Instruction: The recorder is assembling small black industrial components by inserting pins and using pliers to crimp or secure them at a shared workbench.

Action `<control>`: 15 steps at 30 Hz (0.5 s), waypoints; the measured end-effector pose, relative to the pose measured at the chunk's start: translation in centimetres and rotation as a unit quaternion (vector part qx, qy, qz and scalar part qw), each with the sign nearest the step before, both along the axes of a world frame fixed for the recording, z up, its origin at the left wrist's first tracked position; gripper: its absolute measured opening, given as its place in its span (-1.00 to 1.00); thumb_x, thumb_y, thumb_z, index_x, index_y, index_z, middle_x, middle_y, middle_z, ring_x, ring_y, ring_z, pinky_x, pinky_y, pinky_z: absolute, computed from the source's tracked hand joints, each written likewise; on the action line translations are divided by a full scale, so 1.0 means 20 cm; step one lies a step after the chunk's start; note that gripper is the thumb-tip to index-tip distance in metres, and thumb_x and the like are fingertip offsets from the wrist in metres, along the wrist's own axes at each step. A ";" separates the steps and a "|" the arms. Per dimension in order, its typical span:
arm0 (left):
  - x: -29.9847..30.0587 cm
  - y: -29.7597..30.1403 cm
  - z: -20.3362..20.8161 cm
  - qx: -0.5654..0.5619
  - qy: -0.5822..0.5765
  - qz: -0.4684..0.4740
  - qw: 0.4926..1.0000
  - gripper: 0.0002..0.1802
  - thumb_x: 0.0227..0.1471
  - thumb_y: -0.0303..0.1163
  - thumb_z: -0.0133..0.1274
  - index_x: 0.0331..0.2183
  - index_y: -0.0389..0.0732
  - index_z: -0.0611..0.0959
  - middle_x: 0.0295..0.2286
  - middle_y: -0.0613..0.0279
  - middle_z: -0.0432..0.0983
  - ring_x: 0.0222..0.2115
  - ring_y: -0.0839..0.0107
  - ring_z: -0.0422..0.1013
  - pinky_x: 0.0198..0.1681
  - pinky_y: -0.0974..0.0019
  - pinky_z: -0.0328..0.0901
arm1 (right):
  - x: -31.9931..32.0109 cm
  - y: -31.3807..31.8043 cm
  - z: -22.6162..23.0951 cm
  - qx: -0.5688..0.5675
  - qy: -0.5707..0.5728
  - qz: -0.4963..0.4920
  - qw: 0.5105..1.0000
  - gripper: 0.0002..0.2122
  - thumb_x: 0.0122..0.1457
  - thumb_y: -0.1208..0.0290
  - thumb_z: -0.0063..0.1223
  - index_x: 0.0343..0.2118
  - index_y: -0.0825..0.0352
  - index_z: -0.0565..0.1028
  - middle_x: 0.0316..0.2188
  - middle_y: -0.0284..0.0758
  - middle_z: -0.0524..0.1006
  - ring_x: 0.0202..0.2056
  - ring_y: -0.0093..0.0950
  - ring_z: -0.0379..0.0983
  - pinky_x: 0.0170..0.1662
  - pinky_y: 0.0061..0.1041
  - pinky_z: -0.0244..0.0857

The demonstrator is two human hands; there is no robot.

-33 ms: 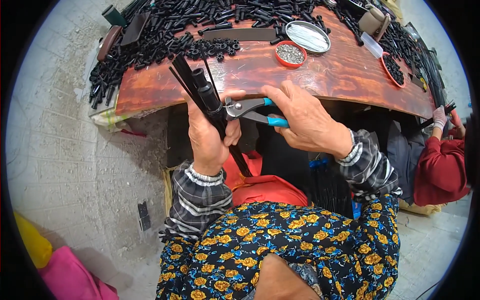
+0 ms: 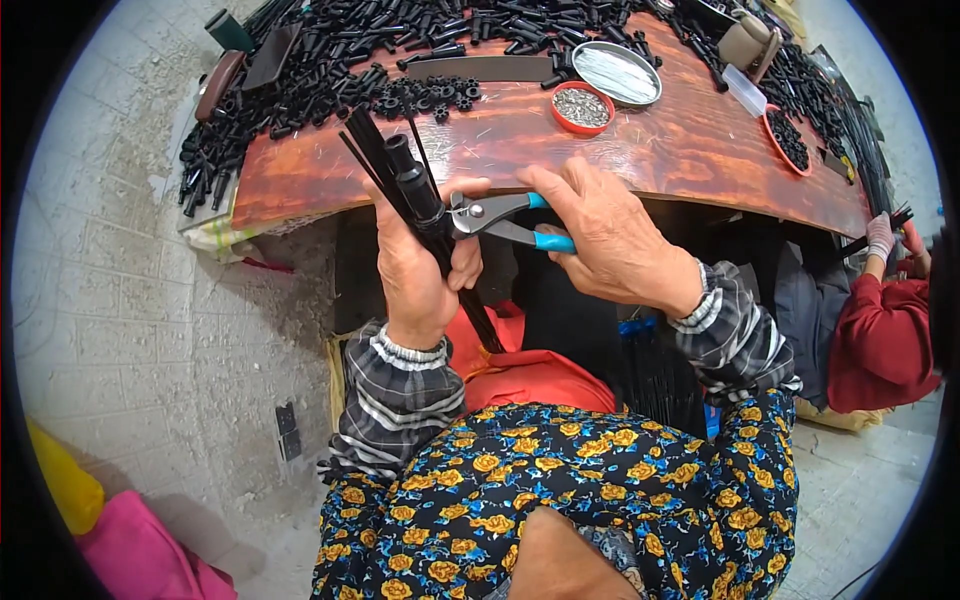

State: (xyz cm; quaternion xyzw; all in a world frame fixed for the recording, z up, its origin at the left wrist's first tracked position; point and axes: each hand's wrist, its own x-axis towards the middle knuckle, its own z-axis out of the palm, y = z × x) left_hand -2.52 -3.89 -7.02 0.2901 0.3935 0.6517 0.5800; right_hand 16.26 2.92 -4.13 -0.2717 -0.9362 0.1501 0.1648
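So the thing in hand is a bundle of thin black rods, angled up in front of the wooden tabletop's near edge, lower end down by the red cloth on the lap. A black stepped sleeve sits against it up top.

My guess on handling: each rod is light, fairly stiff, maybe a bit springy. They look smooth, so I'd expect them to slide along each other if you go slack. Doubt they're fragile. I'd grab the whole bunch just under the sleeve, not a single rod.

That's about where the left hand is, fingers curled closed around the bundle, thumb and forefinger up near the plier head. The right hand is half closed on the pliers, wrapped round the blue grips, handles spread partway. The tips meet the sleeve's side by a small pale bit; can't tell if they're actually biting it. Steel head's probably the heavy end, so hold well back.
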 end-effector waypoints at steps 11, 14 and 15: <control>0.01 0.02 -0.02 0.002 0.018 0.036 0.999 -0.03 0.08 0.40 -0.52 -0.15 -0.35 0.54 -0.81 0.42 0.12 -0.85 0.59 0.00 -0.77 0.47 0.00 | -0.03 -0.01 -0.07 0.122 0.013 -0.064 0.990 -0.54 -0.01 0.52 0.09 0.00 0.35 0.26 -0.39 -0.18 0.34 -0.36 -0.20 0.31 -0.30 -0.29 0.15; 0.00 0.02 -0.03 -0.005 0.015 0.044 0.999 -0.04 0.09 0.40 -0.53 -0.15 -0.34 0.54 -0.81 0.42 0.10 -0.85 0.59 -0.01 -0.76 0.47 0.00 | -0.05 -0.01 -0.10 0.123 0.046 -0.066 0.989 -0.65 -0.01 0.49 0.12 -0.13 0.35 0.33 -0.45 -0.20 0.38 -0.39 -0.21 0.35 -0.32 -0.30 0.18; -0.01 0.02 -0.03 -0.008 0.010 0.046 0.999 -0.04 0.09 0.40 -0.54 -0.15 -0.33 0.54 -0.81 0.43 0.10 -0.85 0.59 -0.01 -0.76 0.47 0.00 | -0.06 -0.01 -0.12 0.123 0.047 -0.064 0.989 -0.65 -0.01 0.49 0.12 -0.13 0.35 0.33 -0.45 -0.20 0.38 -0.39 -0.21 0.35 -0.32 -0.30 0.18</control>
